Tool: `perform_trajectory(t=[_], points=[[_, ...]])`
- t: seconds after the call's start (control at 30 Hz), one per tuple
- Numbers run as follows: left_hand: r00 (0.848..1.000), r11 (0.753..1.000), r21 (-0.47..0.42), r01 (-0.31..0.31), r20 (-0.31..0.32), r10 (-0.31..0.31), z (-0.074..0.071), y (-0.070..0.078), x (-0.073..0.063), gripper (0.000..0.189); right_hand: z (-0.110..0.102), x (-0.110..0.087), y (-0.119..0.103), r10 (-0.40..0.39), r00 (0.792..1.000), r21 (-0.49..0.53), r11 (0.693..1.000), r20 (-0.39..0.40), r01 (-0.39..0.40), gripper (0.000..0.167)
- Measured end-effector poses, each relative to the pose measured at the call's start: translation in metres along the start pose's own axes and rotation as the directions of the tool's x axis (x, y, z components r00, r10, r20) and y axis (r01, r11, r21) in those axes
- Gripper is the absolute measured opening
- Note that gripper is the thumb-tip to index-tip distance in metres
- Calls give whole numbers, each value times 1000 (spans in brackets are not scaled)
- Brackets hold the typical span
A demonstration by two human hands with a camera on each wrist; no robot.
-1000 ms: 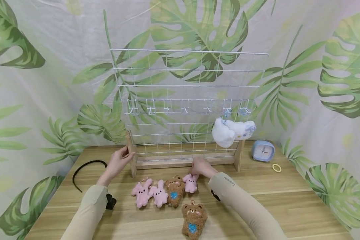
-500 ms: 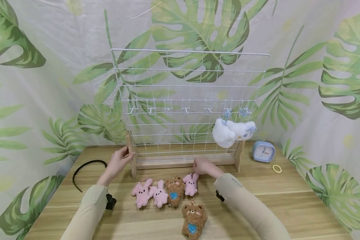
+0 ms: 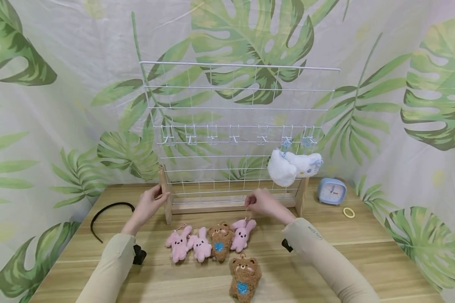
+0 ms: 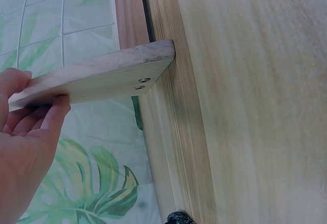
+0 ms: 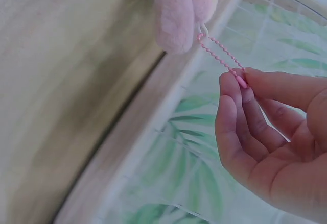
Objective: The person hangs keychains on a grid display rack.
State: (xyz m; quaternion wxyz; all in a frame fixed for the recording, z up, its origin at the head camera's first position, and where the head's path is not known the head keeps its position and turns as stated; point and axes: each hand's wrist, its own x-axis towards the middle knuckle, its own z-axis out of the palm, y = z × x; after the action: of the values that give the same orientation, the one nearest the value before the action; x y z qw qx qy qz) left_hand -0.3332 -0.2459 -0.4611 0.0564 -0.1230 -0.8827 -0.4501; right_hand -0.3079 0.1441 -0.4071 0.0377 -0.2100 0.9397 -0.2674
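My right hand (image 3: 265, 203) pinches the pink bead chain (image 5: 218, 59) of a pink plush bunny keychain (image 3: 242, 236) between thumb and fingertips. The bunny hangs below the hand, just in front of the rack's wooden base bar (image 3: 208, 207). At the rack's left end, my left hand (image 3: 148, 206) grips the wooden side post (image 4: 107, 73), thumb on one face and fingers on the other. White wire grid (image 3: 239, 65) rises from this stand, with a row of several hooks (image 3: 234, 139). Two white plush keychains (image 3: 284, 168) hang from the two rightmost hooks.
Left of the held bunny lie a brown plush bear (image 3: 220, 242) and two pink bunnies (image 3: 180, 244). Another brown bear (image 3: 245, 277) lies nearer. A blue clock (image 3: 331, 191) and yellow ring (image 3: 349, 213) are at right, a black cord (image 3: 111, 206) at left.
My right hand has moved slightly right and up, drawing the bunny's chain taut, and the bunny has risen and tilted. My left hand stays on the post.
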Motion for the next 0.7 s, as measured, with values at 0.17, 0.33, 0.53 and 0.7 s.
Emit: perform_trajectory(t=[0.17, 0.33, 0.53, 0.7], points=[[1000, 1000, -2, -1, 4, 1, 0, 3, 0, 57, -16, -10, -12, -52, 998, 4, 999, -38, 52, 5], [1000, 1000, 0, 7, 12, -7, 0, 3, -1, 59, -32, -18, -21, -140, 986, -29, 990, -93, 138, 7], [1000, 1000, 6, 11, 15, -11, -2, 3, -1, 59, -56, -23, -35, -158, 980, -46, 987, -119, 153, 7], [1000, 1000, 3, 12, 7, -12, -1, 3, -1, 58, -85, -26, -50, -181, 963, -92, 982, -199, 166, 7]])
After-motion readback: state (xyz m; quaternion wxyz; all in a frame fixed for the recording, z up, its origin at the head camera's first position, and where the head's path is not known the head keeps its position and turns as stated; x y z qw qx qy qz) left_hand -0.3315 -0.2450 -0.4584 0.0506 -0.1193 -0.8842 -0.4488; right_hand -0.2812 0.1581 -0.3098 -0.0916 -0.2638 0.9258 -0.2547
